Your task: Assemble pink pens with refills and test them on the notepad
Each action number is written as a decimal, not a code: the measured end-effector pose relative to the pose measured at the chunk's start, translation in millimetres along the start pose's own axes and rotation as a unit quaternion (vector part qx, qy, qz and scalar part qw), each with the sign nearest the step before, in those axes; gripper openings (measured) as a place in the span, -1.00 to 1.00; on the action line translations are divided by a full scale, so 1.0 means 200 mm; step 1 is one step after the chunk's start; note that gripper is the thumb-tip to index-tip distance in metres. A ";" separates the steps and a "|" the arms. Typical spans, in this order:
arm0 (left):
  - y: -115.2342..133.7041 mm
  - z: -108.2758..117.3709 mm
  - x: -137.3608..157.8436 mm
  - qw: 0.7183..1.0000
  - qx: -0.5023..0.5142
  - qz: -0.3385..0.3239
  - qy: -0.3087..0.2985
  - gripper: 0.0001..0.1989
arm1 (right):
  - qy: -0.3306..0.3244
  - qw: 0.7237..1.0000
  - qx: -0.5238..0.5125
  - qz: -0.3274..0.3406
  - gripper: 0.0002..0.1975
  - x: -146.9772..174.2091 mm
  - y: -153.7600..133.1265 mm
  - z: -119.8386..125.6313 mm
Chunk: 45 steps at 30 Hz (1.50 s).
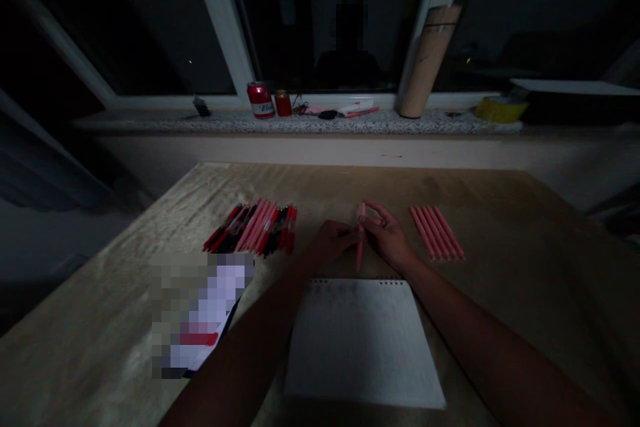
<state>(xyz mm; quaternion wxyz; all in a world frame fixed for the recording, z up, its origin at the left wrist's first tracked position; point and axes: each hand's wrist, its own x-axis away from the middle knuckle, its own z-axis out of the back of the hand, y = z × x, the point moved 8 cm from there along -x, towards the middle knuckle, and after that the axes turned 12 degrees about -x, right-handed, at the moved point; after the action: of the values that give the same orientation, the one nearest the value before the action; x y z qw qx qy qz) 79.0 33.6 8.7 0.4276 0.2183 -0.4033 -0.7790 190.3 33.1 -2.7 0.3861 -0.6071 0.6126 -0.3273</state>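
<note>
A pink pencil (359, 255) stands near upright in the picture between my two hands, just beyond the notepad. My right hand (390, 233) is closed on it, thumb across the middle and fingers behind its upper part. From the other side, my left hand (333, 240) pinches the same pencil at mid-length. To the right lies a row of several pink pencils (436, 233), side by side. On the left is a bunch of pens and pencils, with pink pencils (256, 227) in the middle, red pens (220, 230) and black pens (275, 233) around them.
A spiral notepad (365, 347) lies below my hands, between my forearms. Left of it is a pixelated phone-like object (210, 313). On the windowsill stand a red can (261, 100), a small red jar (283, 103), a tall tube (427, 63) and a yellow tape roll (500, 109).
</note>
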 end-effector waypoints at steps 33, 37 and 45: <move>0.02 0.00 0.01 1.000 -0.017 0.004 0.012 -0.55 | 0.007 1.000 0.030 -0.007 -0.50 -0.01 0.01 0.02; 0.02 -0.01 0.01 1.000 -0.003 0.003 0.000 -0.55 | 0.008 0.999 0.027 -0.016 -0.50 0.00 0.01 0.02; 0.01 -0.01 0.01 1.000 -0.009 -0.002 0.005 -0.55 | -0.003 1.000 0.022 -0.001 -0.56 -0.01 0.02 0.03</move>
<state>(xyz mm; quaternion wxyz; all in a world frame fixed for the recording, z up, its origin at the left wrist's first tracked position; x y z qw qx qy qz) 80.1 30.6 9.7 0.4301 0.2193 -0.3934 -0.7824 193.3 34.9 -8.2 0.4010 -0.6000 0.6036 -0.3389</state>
